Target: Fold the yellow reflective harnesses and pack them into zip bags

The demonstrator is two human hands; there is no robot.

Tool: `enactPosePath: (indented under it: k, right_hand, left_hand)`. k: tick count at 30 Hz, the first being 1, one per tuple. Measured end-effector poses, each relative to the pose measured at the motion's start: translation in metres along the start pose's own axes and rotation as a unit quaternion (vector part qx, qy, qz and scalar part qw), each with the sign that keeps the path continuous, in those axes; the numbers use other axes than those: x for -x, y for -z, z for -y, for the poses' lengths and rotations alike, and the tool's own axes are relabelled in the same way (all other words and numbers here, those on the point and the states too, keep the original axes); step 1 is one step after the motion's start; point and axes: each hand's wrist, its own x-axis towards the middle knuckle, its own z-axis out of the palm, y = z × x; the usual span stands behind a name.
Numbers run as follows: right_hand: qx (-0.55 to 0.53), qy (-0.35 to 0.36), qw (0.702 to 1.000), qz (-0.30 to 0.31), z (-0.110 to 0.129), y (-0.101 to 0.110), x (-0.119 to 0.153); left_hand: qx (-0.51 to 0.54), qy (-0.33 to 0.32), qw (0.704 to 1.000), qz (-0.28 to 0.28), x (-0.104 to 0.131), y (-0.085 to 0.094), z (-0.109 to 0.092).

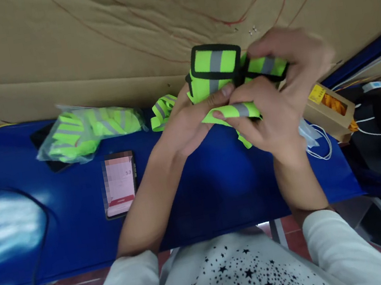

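Yellow-green reflective webbing with grey stripes is bunched between my hands above the blue table. It has a black-edged rectangular panel at the top. My left hand grips the webbing from the left, thumb lying across it beneath the panel. My right hand pinches a band of the same webbing between thumb and fingers. Part of that hand is smeared by motion, near a second black-edged piece on the right. One loose end hangs below the hands, and a looped end lies behind my left wrist.
A clear plastic bag of yellow-green reflective material lies at the back left, over a dark object. A phone lies in front of it. A cardboard box and white cable are at right. A brown board rises behind the table.
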Motion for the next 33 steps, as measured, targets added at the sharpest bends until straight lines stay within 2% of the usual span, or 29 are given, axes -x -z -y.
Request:
enactPosePath:
  k: [3, 6, 7, 9, 12, 15, 18, 22, 24, 26, 29, 31, 32, 33]
  right_hand:
    - [-0.07, -0.013, 0.996, -0.048, 0.002, 0.004, -0.005]
    - [-0.15, -0.101, 0.983, 0.04, 0.001, 0.01, -0.008]
    - [-0.154, -0.117, 0.979, 0.064, 0.0, 0.011, -0.008]
    - [-0.158, -0.13, 0.975, 0.082, -0.005, 0.01, -0.007]
    - [-0.181, -0.153, 0.968, 0.083, -0.016, 0.004, -0.003]
    - [-0.205, -0.175, 0.962, 0.046, -0.022, 0.003, 0.001]
    - [-0.163, -0.164, 0.973, 0.012, -0.019, 0.012, 0.001]
    - [-0.115, -0.08, 0.988, 0.062, -0.009, 0.022, 0.0]
    - [-0.119, -0.059, 0.99, 0.048, -0.007, 0.019, 0.001]
    - [-0.116, -0.067, 0.991, 0.006, -0.003, 0.009, 0.003]
    - [-0.131, -0.128, 0.979, -0.092, 0.016, -0.015, 0.009]
    - [-0.169, -0.211, 0.949, -0.162, 0.038, -0.033, 0.016]
    - [-0.191, -0.241, 0.935, -0.177, 0.049, -0.042, 0.02]
    - [-0.221, -0.268, 0.924, -0.161, 0.061, -0.05, 0.026]
  left_hand:
    - [0.002, 0.016, 0.998, 0.053, 0.003, 0.007, 0.004]
    - [-0.042, 0.023, 0.99, 0.133, 0.004, 0.013, 0.007]
    - [-0.08, 0.021, 0.987, 0.135, 0.004, 0.014, 0.007]
    - [-0.146, 0.022, 0.984, 0.098, 0.004, 0.011, 0.006]
    - [-0.149, 0.036, 0.988, 0.032, 0.007, 0.003, 0.005]
    - [-0.151, 0.062, 0.986, 0.04, 0.008, -0.003, 0.008]
    - [-0.146, 0.073, 0.985, 0.056, 0.009, -0.006, 0.008]
    - [-0.162, -0.016, 0.986, 0.017, 0.016, -0.011, -0.004]
    - [-0.135, -0.009, 0.991, -0.02, 0.023, -0.015, -0.008]
    - [-0.09, 0.018, 0.993, -0.078, 0.033, -0.018, -0.008]
    - [-0.058, -0.019, 0.987, -0.146, 0.051, -0.024, -0.002]
    - [-0.083, -0.071, 0.976, -0.186, 0.067, -0.026, 0.004]
    - [-0.107, -0.089, 0.966, -0.217, 0.076, -0.026, 0.008]
    - [-0.14, -0.094, 0.953, -0.252, 0.085, -0.024, 0.012]
